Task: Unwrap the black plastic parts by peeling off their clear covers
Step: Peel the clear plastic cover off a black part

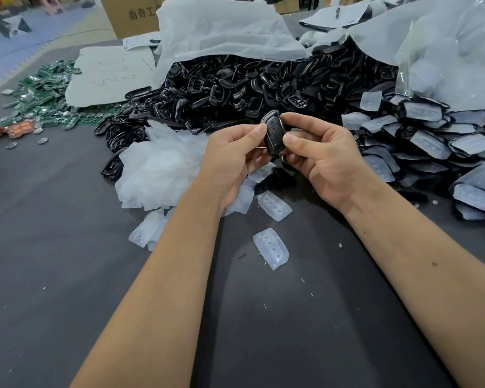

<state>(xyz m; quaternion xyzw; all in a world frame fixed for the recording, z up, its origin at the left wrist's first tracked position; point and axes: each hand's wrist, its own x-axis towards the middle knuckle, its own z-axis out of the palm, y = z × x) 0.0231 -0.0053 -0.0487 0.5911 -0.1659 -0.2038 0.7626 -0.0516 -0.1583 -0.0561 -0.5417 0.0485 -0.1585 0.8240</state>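
So the person's two hands meet mid-table, left hand [233, 155] and right hand [322, 158], both pinching one plastic part [273, 133] between them. Behind that sits a big heap of unwrapped parts [249, 88] spilling out of a bag [221, 32]. Still-wrapped parts [431, 147] pile up on the right. Peeled covers [157, 169] lie left of the hands, two loose covers [270, 247] in front. Circuit boards [42, 93] sit far left.
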